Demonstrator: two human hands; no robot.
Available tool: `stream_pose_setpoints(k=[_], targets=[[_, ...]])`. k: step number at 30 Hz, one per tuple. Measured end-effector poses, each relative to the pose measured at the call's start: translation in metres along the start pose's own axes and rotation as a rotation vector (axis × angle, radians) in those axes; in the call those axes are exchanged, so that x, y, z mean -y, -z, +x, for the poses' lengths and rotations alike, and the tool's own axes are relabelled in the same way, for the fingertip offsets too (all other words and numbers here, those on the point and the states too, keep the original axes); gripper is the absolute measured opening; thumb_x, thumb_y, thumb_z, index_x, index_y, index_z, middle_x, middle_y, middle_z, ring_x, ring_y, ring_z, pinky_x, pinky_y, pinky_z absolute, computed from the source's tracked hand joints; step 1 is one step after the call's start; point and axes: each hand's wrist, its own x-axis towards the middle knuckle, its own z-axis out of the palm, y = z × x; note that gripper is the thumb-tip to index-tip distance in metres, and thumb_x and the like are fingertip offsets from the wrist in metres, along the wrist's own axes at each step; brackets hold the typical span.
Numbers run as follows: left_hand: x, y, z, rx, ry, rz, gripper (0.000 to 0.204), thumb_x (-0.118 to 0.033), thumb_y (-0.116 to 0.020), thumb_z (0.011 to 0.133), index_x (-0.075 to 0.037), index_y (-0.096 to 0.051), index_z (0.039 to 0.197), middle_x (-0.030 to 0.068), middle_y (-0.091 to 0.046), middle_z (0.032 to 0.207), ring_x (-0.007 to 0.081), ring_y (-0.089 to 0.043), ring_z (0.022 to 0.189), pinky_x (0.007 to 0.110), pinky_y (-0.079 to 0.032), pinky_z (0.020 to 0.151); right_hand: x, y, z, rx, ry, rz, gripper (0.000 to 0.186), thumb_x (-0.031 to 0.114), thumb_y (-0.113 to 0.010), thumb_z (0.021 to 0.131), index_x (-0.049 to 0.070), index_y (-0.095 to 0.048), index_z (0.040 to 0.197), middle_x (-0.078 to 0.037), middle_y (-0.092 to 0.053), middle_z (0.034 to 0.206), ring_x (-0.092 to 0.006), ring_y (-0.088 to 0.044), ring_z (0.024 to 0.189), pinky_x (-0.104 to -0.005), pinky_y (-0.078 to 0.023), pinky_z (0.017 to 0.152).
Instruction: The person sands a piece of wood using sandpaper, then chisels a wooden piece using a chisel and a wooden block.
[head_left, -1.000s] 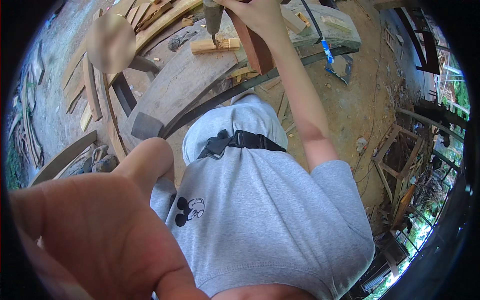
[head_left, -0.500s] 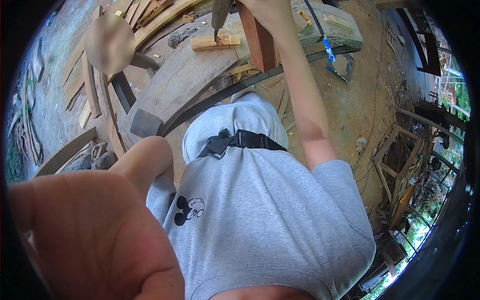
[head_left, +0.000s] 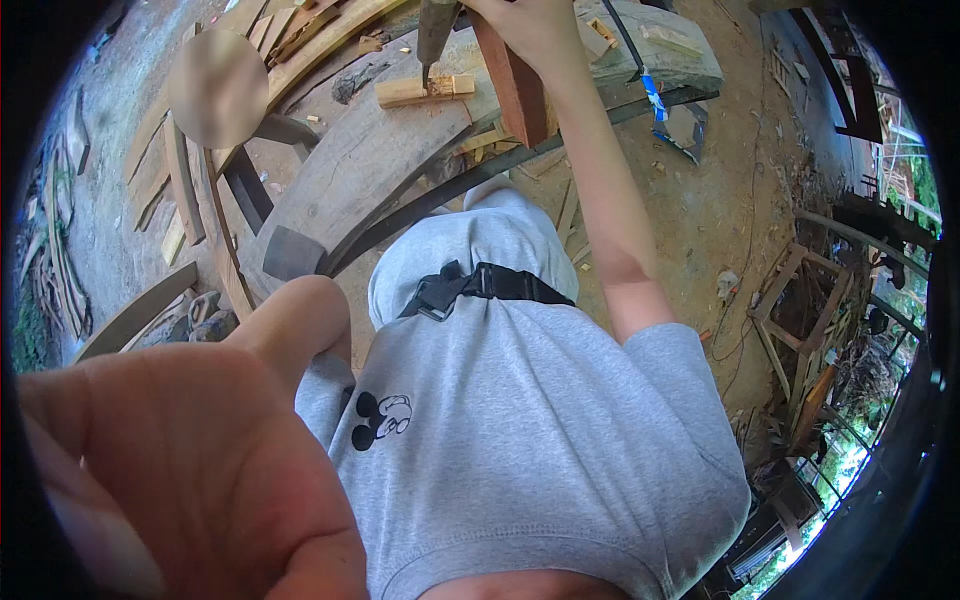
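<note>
Close to the camera at the lower left, my left hand (head_left: 220, 470) shows its palm, with nothing on it; its fingers run out of view at the dark rim. At the top edge my right hand (head_left: 525, 30) is closed over the upper end of a reddish-brown wooden block (head_left: 513, 95); part of the fingers is cut off. Just left of it, a tapered tool (head_left: 435, 35) like a chisel stands upright, its thin tip on a pale wood piece (head_left: 410, 92) with a notch. Whether my right fingers also touch the tool cannot be seen.
A curved grey wooden bench (head_left: 360, 160) carries the pale piece. At its near left end rests a dark block-like head (head_left: 293, 254). Long timber strips (head_left: 180, 180) lie at the left. To the right are a blue-taped rod (head_left: 653, 95) and a wooden frame (head_left: 800, 300).
The chisel-like tool, pale piece and reddish-brown block have shifted slightly left and nearer. At the lower left, more of a finger shows beside my left palm.
</note>
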Motion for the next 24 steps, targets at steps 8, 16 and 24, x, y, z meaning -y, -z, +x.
stream_pose_setpoints(k=[8, 16, 24], targets=[[-0.007, -0.002, 0.001, -0.002, -0.003, 0.012, 0.051, -0.006, -0.039, 0.074, -0.034, -0.040, 0.117, 0.0080, -0.049, 0.108, 0.0218, -0.046, 0.103, 0.045, -0.029, 0.096, 0.001, -0.006, -0.004, 0.015, -0.028, 0.042, 0.047, 0.022, -0.071, 0.073, -0.002, -0.048, 0.107, -0.013, -0.060, 0.093, -0.0207, -0.058, 0.086, -0.0315, -0.046, 0.075], [-0.013, -0.005, 0.001, -0.011, -0.015, 0.019, 0.052, -0.005, -0.039, 0.074, -0.034, -0.039, 0.117, 0.0086, -0.048, 0.108, 0.0220, -0.046, 0.103, 0.046, -0.028, 0.097, -0.001, -0.004, -0.002, 0.043, -0.060, 0.064, 0.049, 0.023, -0.071, 0.073, -0.003, -0.048, 0.107, -0.013, -0.060, 0.094, -0.0205, -0.058, 0.088, -0.0314, -0.046, 0.076], [-0.012, -0.007, 0.002, -0.008, -0.031, 0.011, 0.053, -0.003, -0.039, 0.073, -0.033, -0.039, 0.117, 0.0092, -0.048, 0.107, 0.0222, -0.046, 0.103, 0.046, -0.028, 0.098, 0.001, -0.001, -0.004, 0.010, -0.044, 0.006, 0.049, 0.022, -0.071, 0.073, -0.003, -0.048, 0.108, -0.013, -0.059, 0.096, -0.0205, -0.058, 0.089, -0.0311, -0.045, 0.077]])
